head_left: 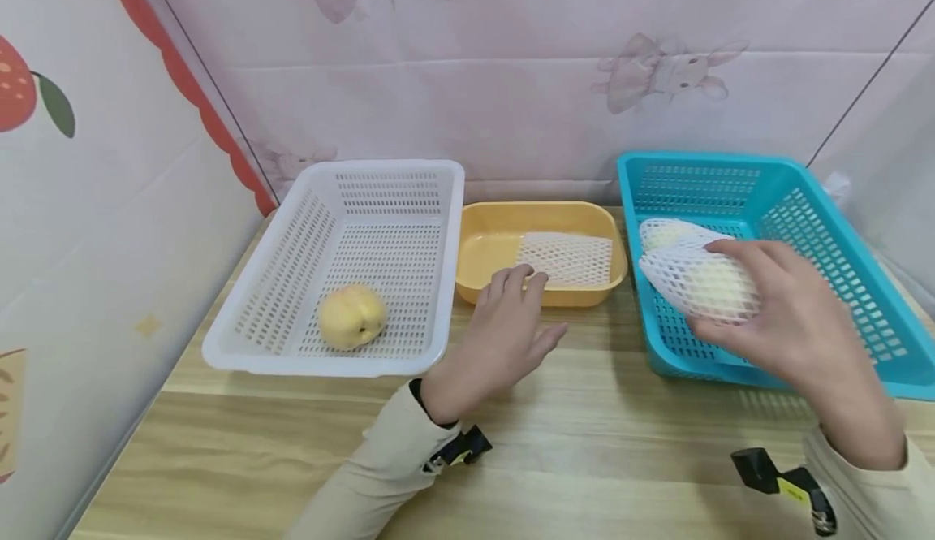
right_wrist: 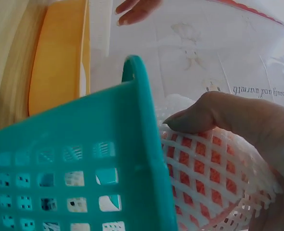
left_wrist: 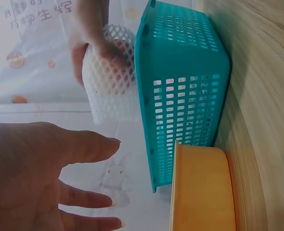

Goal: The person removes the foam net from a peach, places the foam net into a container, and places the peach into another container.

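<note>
My right hand [head_left: 799,317] grips a peach in a white foam net [head_left: 712,284] at the front left of the blue basket [head_left: 657,361]. Through the mesh, the right wrist view shows the reddish skin of this netted peach [right_wrist: 204,168], with the thumb pressed along it. Partly hidden behind it is another netted fruit [head_left: 661,233] in the basket. My left hand [head_left: 497,333] hovers with fingers loosely extended, holding nothing, at the front rim of the yellow tray [head_left: 485,252]. A flat white foam net [head_left: 566,258] lies in that tray.
To the left, a white perforated basket [head_left: 219,345] holds one bare yellow peach [head_left: 352,317]. The three containers stand in a row on the wooden table [head_left: 570,459], close to a printed cloth wall [head_left: 511,118] behind them.
</note>
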The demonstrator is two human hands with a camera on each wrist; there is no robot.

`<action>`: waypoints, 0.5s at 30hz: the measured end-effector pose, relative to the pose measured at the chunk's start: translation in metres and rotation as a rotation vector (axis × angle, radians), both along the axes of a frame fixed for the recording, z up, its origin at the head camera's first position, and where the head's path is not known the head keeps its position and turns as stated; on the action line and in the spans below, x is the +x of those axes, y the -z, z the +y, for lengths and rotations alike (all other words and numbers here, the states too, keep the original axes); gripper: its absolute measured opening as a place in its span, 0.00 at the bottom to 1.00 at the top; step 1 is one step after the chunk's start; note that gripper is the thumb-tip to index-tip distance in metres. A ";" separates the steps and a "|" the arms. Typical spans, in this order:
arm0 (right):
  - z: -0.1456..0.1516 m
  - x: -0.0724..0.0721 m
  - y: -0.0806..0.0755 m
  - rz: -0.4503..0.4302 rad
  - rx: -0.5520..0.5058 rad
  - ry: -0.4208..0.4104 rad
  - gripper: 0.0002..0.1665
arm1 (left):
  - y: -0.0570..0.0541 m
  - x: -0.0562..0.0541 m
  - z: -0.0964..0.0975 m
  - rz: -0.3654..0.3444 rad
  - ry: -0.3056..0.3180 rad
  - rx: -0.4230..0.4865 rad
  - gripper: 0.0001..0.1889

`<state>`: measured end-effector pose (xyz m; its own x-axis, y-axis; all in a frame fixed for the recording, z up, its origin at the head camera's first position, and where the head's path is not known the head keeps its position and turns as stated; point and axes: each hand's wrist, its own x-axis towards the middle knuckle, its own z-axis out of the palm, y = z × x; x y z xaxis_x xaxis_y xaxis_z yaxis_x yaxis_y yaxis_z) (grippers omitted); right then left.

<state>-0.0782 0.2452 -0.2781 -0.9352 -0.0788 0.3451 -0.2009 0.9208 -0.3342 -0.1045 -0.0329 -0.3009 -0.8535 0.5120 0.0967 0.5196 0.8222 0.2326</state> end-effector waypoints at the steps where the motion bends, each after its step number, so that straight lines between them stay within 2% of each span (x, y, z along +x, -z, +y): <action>1: -0.001 0.000 0.000 -0.001 -0.002 -0.006 0.50 | 0.000 0.000 -0.002 0.001 0.003 0.006 0.31; 8: -0.009 0.000 0.001 0.023 -0.001 -0.071 0.50 | 0.000 0.002 -0.012 0.009 0.022 0.025 0.31; 11: -0.012 0.000 0.001 0.049 -0.004 -0.105 0.51 | 0.000 0.003 -0.016 0.032 0.030 0.033 0.30; 15: -0.015 0.000 0.003 0.067 -0.001 -0.111 0.52 | 0.002 0.003 -0.022 0.072 0.045 0.045 0.29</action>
